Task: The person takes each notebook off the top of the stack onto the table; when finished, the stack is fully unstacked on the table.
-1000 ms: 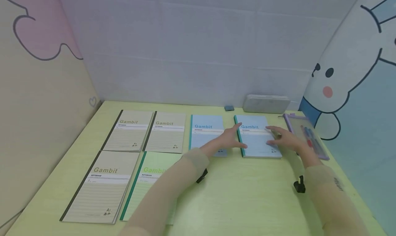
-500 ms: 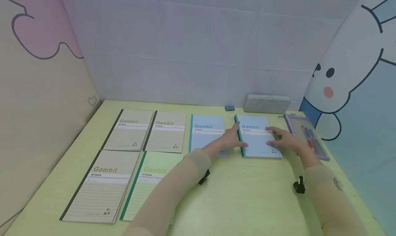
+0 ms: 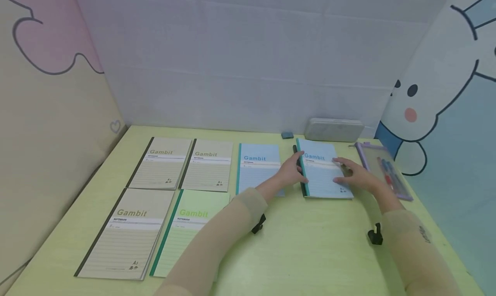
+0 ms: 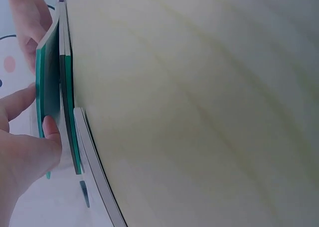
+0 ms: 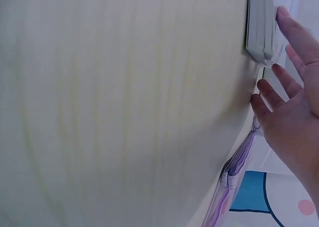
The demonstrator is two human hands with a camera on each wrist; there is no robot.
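Note:
A blue Gambit notebook (image 3: 319, 173) tops a small stack at the right back, its teal spine edge raised. My left hand (image 3: 288, 172) pinches that edge, index finger above and thumb (image 4: 52, 130) below in the left wrist view. Under it lies a dark-spined notebook (image 4: 69, 117), with a green-spined notebook (image 4: 75, 122) lower still. At the stack's right edge is my right hand (image 3: 358, 175), fingers spread, its thumb and index fingertips at the top cover. In the right wrist view the right hand (image 5: 294, 107) grips nothing.
Another blue notebook (image 3: 257, 175) lies left of the stack. Beige notebooks (image 3: 125, 235) and a green notebook (image 3: 193, 210) lie further left. A purple-edged pouch (image 3: 383, 171) is at right. A grey case (image 3: 334, 130) and a small dark block (image 3: 287, 135) stand at the back.
My left hand has taken hold of the top blue notebook's spine edge and raised it, baring the dark spine beneath. The right hand has stayed almost still.

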